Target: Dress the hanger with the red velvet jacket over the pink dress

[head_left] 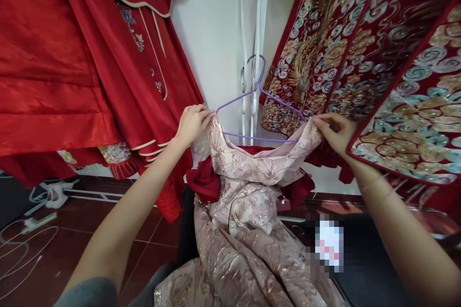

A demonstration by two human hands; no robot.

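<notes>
A pale pink dress (248, 211) with a shiny floral pattern hangs from a purple wire hanger (260, 87), its skirt spreading down toward my lap. My left hand (194, 124) pinches the dress's left shoulder at the hanger's end. On the other side, my right hand (334, 129) pinches the right shoulder between thumb and fingers. The neckline is stretched between both hands, with the hanger's lower bar showing behind it. Dark red fabric (206, 180) sits at the dress's left side, and more shows at its right.
Red garments (144, 57) hang on the left; heavily embroidered red garments (345, 57) hang on the right, close to my right hand. White metal poles (252, 33) stand behind the hanger. White cables and a power strip (39, 223) lie on the brown tiled floor (154, 249). A blurred patch (329, 247) is at lower right.
</notes>
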